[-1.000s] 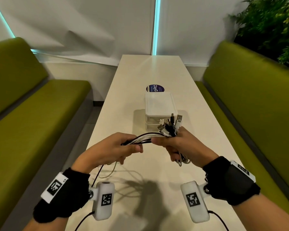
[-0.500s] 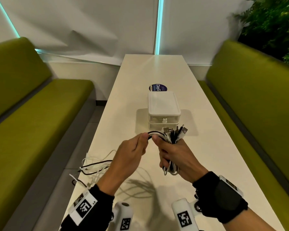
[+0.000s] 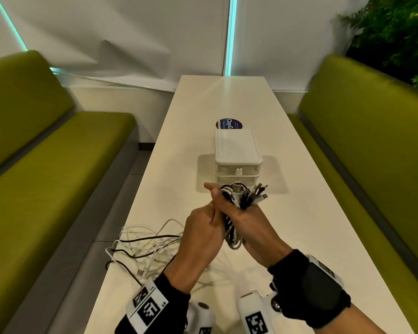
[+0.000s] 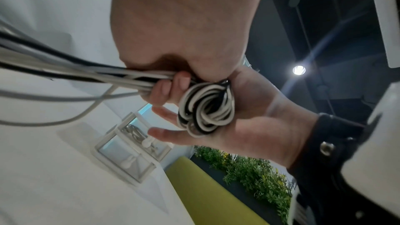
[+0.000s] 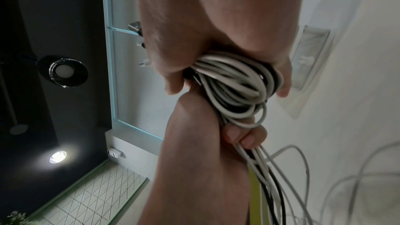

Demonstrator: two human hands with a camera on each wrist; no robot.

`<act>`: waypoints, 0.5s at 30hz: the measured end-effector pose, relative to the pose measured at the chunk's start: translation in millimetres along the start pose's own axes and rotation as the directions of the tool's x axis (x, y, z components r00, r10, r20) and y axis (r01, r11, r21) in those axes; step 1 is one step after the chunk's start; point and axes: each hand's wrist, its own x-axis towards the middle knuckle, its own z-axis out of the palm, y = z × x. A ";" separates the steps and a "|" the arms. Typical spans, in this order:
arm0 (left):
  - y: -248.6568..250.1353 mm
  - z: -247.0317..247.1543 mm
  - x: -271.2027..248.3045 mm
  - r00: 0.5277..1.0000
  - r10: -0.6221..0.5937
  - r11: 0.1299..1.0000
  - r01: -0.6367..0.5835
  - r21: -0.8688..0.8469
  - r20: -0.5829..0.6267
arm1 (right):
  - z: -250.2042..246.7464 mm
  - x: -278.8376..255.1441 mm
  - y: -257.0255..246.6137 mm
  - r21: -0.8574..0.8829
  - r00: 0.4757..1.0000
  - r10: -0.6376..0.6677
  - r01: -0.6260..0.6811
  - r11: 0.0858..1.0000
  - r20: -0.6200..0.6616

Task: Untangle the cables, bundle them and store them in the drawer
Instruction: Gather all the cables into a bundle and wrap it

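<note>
A coil of white and black cables (image 3: 233, 233) sits in my right hand (image 3: 249, 221), fingers curled round it; its plugs (image 3: 250, 192) stick up above the fist. The right wrist view shows the same coil (image 5: 233, 81) inside those curled fingers. My left hand (image 3: 202, 229) presses against the right one and grips the loose strands (image 4: 121, 74) that run off from the coil. The rest of the cables (image 3: 143, 247) trail in a tangle over the table's left edge. A white two-drawer unit (image 3: 238, 153) stands just beyond my hands, both drawers closed.
The long white table (image 3: 311, 225) runs ahead between two green benches (image 3: 46, 177). A round dark sticker (image 3: 229, 123) lies behind the drawer unit. A plant (image 3: 396, 32) fills the far right corner.
My left hand has come from the top of the bundle, near the plugs, down along the left side of my right hand, bringing the strands with it. More loose cable shows at the left.
</note>
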 end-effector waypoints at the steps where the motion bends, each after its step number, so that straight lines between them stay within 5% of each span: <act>1: 1.9 -1.8 0.5 1.000 -0.008 1.000 0.008 0.004 0.012 | 0.5 -0.2 -0.9 0.016 1.000 0.004 -0.004 1.000 0.000; 7: 5.5 -13.8 9.3 0.984 -0.019 1.000 0.023 -0.020 0.179 | 0.6 1.3 -7.5 0.032 0.999 0.053 -0.053 0.998 0.001; 15: 7.4 -11.0 8.8 0.982 0.008 0.996 0.008 -0.084 0.188 | 9.1 0.1 -7.4 0.063 0.991 0.002 0.007 0.998 -0.133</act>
